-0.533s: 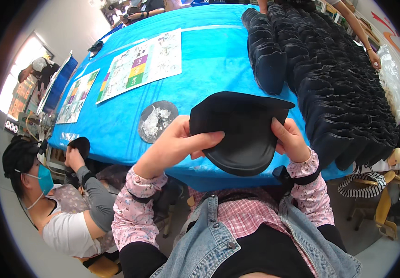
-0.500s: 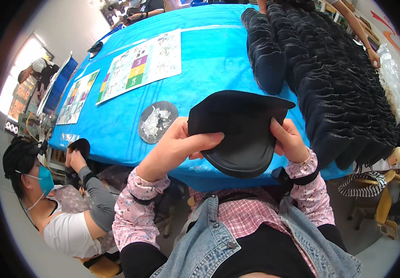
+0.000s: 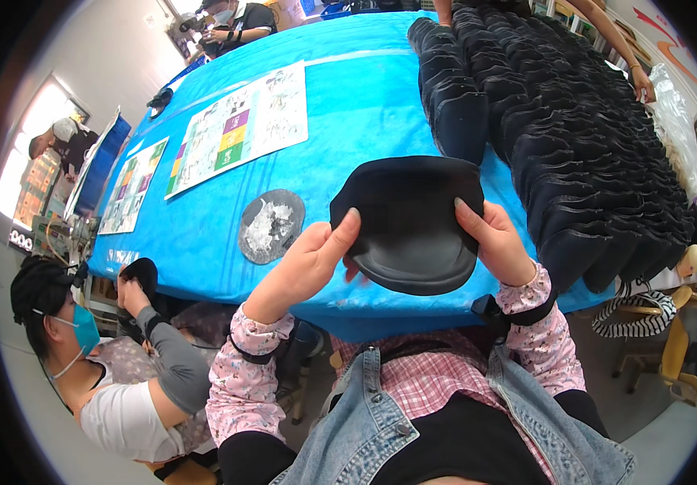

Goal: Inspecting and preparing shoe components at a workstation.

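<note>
My left hand [image 3: 309,263] and my right hand [image 3: 502,241] grip opposite sides of a black moulded piece [image 3: 413,218]. This piece is smooth and flexible-looking, with a rounded raised rim at the near end and a wider, flatter far edge. Both thumbs lie on its upper face; most of the other fingers are hidden behind it. I hold it up over the near edge of the blue-covered table [image 3: 348,105]. To my right stand long rows of tightly stacked black pieces [image 3: 599,162] with rounded near ends.
Left of my hands lies a dark round pad [image 3: 272,227] with whitish scraps on it. Printed sheets [image 3: 239,129] lie farther left. A masked co-worker [image 3: 49,323] sits at left holding a dark piece [image 3: 140,275]. Another person's hand [image 3: 643,85] is beside the stacks.
The black piece has tilted and shifted slightly, showing more of its inner face. My left thumb has moved from its inner face toward its left edge.
</note>
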`<state>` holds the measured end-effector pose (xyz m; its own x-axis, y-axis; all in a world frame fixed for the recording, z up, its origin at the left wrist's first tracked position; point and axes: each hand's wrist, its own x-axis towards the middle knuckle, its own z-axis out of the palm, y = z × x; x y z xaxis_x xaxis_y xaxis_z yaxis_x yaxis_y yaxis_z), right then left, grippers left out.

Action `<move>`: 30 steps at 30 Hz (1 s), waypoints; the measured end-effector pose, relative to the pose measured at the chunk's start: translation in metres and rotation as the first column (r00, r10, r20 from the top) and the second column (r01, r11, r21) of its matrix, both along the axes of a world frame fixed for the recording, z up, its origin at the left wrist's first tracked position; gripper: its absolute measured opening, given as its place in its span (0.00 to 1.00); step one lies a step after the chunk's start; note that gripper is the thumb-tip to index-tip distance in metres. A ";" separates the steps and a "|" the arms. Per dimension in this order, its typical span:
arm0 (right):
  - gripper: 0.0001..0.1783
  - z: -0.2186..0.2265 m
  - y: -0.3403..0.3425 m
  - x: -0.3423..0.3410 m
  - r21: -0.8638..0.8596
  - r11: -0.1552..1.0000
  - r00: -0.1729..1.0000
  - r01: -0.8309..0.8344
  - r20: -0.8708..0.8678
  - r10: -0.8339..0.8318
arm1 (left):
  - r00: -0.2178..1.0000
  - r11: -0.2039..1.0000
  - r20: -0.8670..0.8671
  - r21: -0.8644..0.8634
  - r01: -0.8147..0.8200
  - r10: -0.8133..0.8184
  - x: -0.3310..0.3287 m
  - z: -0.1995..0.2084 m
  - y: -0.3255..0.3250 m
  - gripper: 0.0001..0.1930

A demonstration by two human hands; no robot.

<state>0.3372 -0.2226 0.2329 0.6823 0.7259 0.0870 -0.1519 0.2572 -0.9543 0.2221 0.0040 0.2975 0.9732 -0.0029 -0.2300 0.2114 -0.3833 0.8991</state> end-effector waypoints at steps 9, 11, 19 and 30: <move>0.17 0.013 0.003 -0.002 -0.090 0.993 0.997 -0.081 -0.014 0.080 | 0.934 0.964 0.339 0.191 -0.187 0.114 0.007 -0.010 0.023 0.11; 0.13 0.010 0.002 0.010 0.061 0.964 0.918 0.258 0.294 -0.264 | 0.856 0.975 0.489 -0.210 -0.070 0.166 0.015 -0.026 0.020 0.19; 0.33 -0.010 -0.006 0.049 -0.091 0.226 0.020 0.970 0.954 0.300 | 0.879 0.995 0.470 -0.019 0.100 -0.080 -0.004 -0.033 -0.003 0.17; 0.44 -0.043 0.016 0.061 -0.424 0.444 0.345 0.789 0.905 0.250 | 0.424 0.633 0.861 -0.164 0.756 -0.283 -0.043 0.062 -0.020 0.08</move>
<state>0.3978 -0.2067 0.1897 0.7641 0.5681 0.3056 0.6353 -0.7448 -0.2041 0.1791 -0.0161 0.3596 0.5249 -0.4425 0.7271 -0.6487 0.3451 0.6783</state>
